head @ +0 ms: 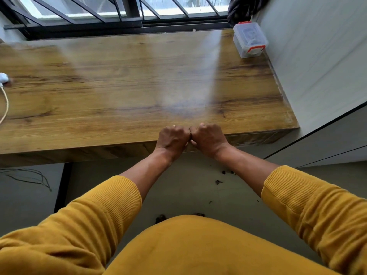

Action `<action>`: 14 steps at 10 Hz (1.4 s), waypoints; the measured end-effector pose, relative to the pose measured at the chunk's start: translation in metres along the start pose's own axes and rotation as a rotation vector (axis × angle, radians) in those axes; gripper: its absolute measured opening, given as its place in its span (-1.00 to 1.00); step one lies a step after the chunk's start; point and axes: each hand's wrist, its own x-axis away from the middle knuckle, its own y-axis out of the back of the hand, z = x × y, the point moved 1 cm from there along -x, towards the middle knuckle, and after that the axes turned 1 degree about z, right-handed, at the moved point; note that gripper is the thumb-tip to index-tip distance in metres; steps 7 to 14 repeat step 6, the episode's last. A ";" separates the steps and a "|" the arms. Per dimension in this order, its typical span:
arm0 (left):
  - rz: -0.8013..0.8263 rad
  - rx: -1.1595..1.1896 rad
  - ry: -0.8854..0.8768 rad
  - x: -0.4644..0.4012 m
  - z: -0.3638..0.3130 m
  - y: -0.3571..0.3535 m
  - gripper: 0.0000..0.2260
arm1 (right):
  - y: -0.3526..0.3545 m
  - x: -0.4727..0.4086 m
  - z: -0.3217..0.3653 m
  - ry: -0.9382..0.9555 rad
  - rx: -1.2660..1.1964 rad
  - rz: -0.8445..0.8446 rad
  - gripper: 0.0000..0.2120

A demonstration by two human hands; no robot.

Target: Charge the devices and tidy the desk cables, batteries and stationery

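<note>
Desk (119, 80) is basically bare wood across the middle of the frame, and the stuff the task cares about sits out at the edges. At the far left edge there's a white charger plug (3, 78) with a pale cable (5, 104) trailing down off it toward the lower left. Up in the upper right corner, against the wall, there's a clear storage box (249, 39) with red latches, lid on; something dark is inside, but I can't make out what.

Both hands are parked at the near edge of the desk, center of the frame. Left hand (172, 138) is curled into a fist and the right hand (209, 138) is too, knuckles touching each other. Neither looks like it's holding anything, as far as I can see.

What could go wrong from here, imo: the plug and the box are both well apart from the hands, in opposite directions, so a reach for either is a long one. That cable looks like it hangs over the left edge, so a careless tug could drag the plug off the desk. No devices are in view either, so a charge step might stall.
</note>
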 end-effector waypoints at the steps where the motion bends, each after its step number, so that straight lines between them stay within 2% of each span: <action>1: -0.030 -0.016 0.018 0.004 0.000 -0.004 -0.73 | 0.002 0.000 0.001 -0.013 0.003 0.038 -0.63; 2: -0.028 0.013 0.037 0.009 0.004 -0.002 -0.73 | 0.009 -0.002 0.004 -0.034 0.048 0.098 -0.72; 3: -0.043 0.100 0.133 0.019 0.014 -0.003 -0.74 | 0.019 -0.002 0.005 -0.030 0.007 0.170 -0.80; 4: -0.093 0.221 0.216 0.029 0.024 -0.003 -0.80 | 0.027 -0.004 0.005 -0.098 -0.063 0.179 -0.84; 5: -0.010 0.300 0.186 0.026 0.033 0.005 -0.75 | 0.037 -0.015 0.005 -0.146 -0.097 0.166 -0.77; 6: -0.011 0.241 0.198 0.018 0.047 0.018 -0.66 | 0.055 -0.037 -0.001 -0.202 -0.121 0.116 -0.74; 14: -0.011 0.241 0.198 0.018 0.047 0.018 -0.66 | 0.055 -0.037 -0.001 -0.202 -0.121 0.116 -0.74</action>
